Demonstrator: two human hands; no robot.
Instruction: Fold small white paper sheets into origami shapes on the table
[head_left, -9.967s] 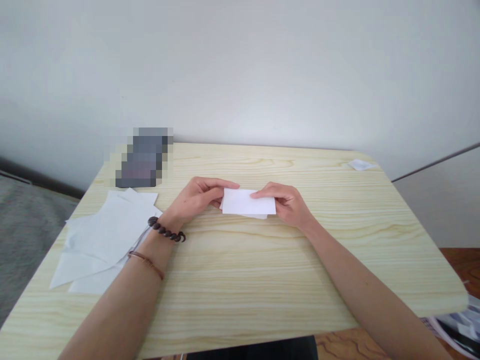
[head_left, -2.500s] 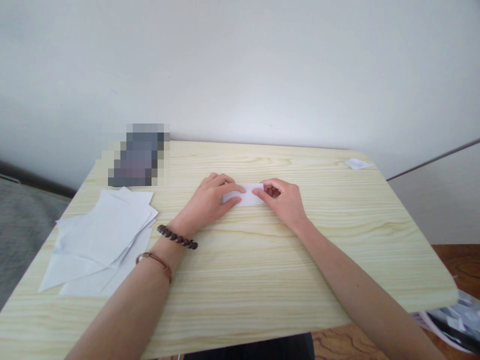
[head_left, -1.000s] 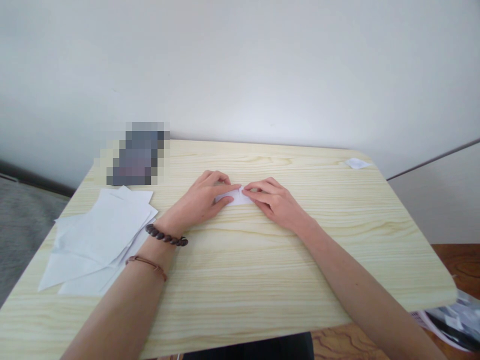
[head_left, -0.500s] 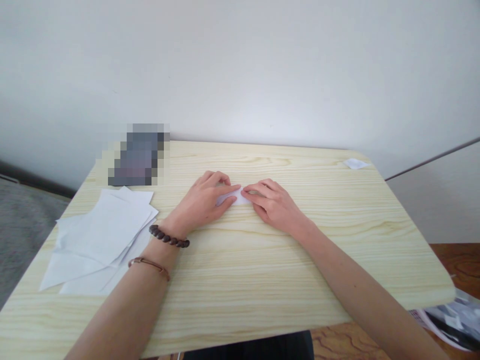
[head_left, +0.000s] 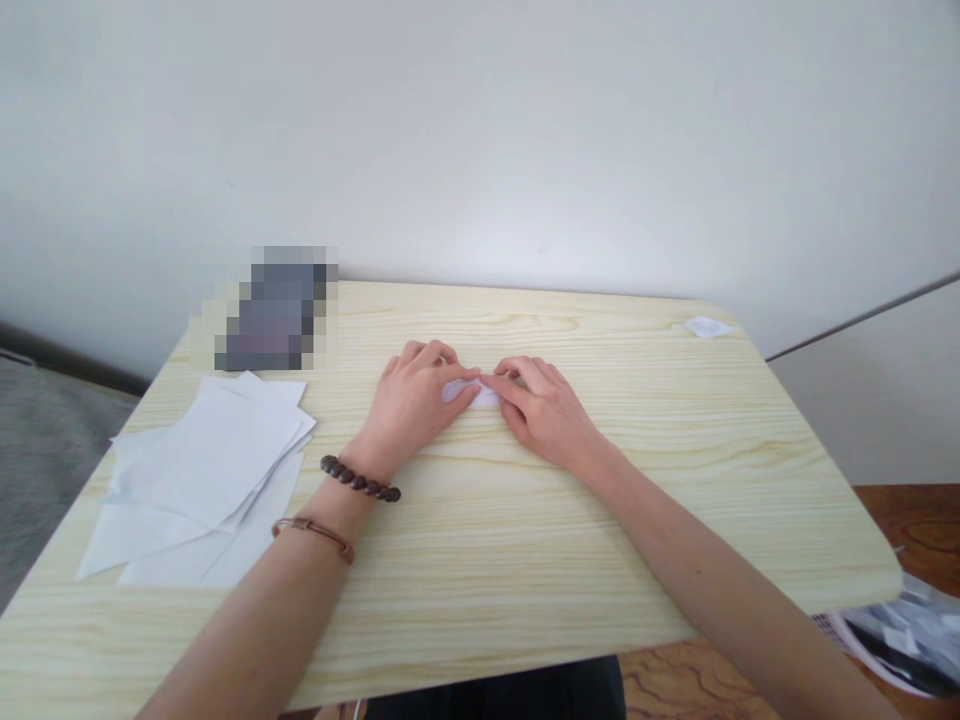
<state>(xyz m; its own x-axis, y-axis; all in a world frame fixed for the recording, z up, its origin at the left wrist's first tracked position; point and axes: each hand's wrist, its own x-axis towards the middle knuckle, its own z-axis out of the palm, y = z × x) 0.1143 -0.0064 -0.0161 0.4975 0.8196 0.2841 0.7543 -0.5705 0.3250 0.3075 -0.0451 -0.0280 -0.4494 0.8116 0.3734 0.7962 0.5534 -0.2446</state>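
A small folded piece of white paper [head_left: 487, 394] lies on the table between my two hands, partly covered by their fingers. My left hand [head_left: 415, 400] grips its left part with thumb and index finger; the other fingers are curled. From the other side, my right hand [head_left: 544, 408] pinches the same paper, its index fingertip close to the left one at the upper edge. Fine creases are too small to make out.
Loose white paper sheets [head_left: 202, 460] overlap on the left of the wooden table [head_left: 480, 560]. Behind them a dark pixelated object [head_left: 274, 315] stands near the wall. A small folded white paper [head_left: 709, 327] lies at the far right corner. Plastic-wrapped items [head_left: 907, 630] sit below the right edge.
My left wrist has shifted slightly to the right, and its thumb has moved up and right along the paper. The right fingers have slid a little across the paper's upper edge.
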